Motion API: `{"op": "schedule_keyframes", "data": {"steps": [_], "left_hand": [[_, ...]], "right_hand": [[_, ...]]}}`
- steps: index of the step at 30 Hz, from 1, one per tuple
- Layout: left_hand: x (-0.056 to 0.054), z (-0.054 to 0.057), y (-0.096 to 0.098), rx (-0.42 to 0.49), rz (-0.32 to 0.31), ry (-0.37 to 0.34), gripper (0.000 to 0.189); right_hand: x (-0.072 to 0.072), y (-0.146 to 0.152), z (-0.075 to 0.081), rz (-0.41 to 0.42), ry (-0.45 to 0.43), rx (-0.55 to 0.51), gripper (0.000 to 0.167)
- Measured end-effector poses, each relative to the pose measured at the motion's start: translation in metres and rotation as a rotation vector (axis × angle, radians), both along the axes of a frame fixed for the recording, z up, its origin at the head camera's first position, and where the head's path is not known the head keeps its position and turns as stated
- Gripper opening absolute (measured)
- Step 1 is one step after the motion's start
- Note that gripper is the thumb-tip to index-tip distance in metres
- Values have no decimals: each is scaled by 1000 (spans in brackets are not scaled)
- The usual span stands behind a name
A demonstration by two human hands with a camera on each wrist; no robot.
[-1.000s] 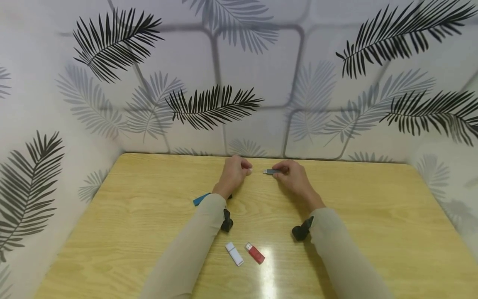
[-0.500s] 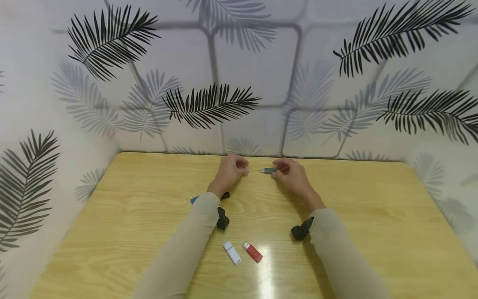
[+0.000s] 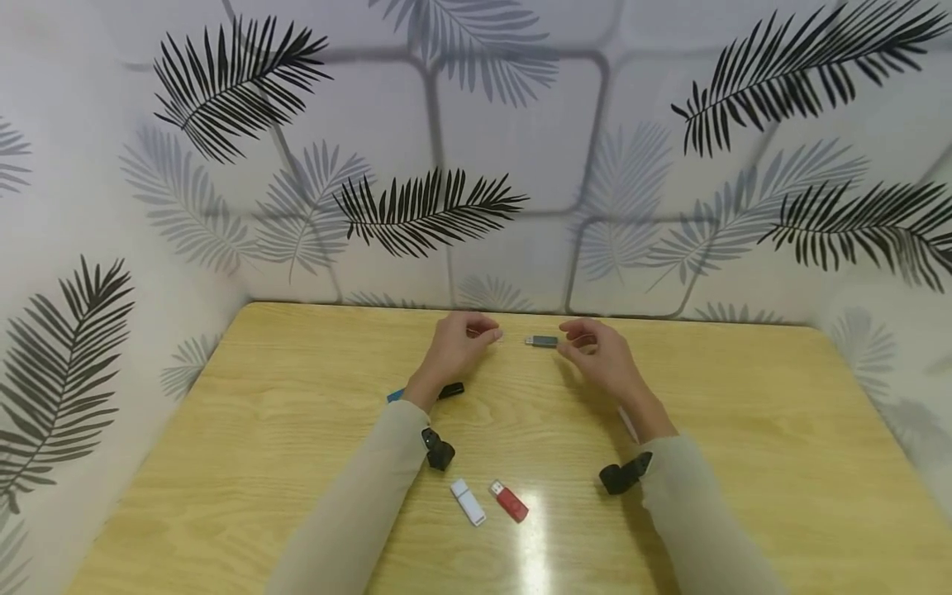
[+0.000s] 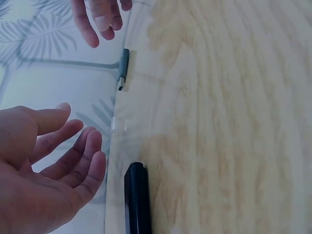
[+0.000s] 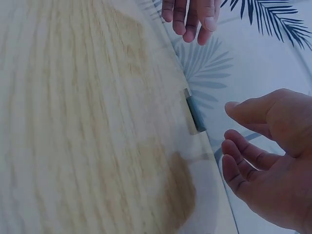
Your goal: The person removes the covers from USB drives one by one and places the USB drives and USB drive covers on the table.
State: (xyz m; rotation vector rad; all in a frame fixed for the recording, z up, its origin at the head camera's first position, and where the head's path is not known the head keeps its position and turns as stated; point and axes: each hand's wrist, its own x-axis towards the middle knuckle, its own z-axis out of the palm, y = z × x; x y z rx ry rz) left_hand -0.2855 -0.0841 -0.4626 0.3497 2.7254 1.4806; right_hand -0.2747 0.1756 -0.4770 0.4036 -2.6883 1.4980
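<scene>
A dark grey USB flash drive [image 3: 545, 341] lies near the table's back edge, its metal plug toward the left. My right hand [image 3: 601, 357] is just right of it, with relaxed fingers that hold nothing; the right wrist view shows a gap between the hand and the drive [image 5: 196, 113]. To the left, my left hand [image 3: 463, 343] hovers beside a small clear cap [image 4: 118, 125], fingers loosely curved and apart from it. Under the left wrist, a blue stick [image 3: 396, 396] and a black stick [image 3: 450, 390] show partly.
Nearer the front lie a white USB drive [image 3: 468, 502] and a red USB drive [image 3: 509, 501]. A white object [image 3: 628, 423] is partly hidden under the right wrist. Behind the wooden table [image 3: 744, 397] rises a leaf-patterned wall covering [image 3: 513, 248].
My right hand has let go of the grey USB drive and drawn back to the right, uncovering a white object. The left hand's fingers have loosened beside the clear cap.
</scene>
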Motion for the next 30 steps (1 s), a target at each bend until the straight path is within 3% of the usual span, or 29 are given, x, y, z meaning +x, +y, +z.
{"op": "schedule_keyframes", "data": {"steps": [14, 25, 30], "left_hand": [[35, 11, -13, 72, -52, 52, 22], [59, 8, -26, 118, 20, 106, 18], [68, 6, -34, 86, 58, 103, 20]], "right_hand": [[32, -6, 8, -18, 41, -54, 32], [54, -4, 18, -37, 84, -102, 31], [59, -8, 22, -31, 95, -141, 31]]}}
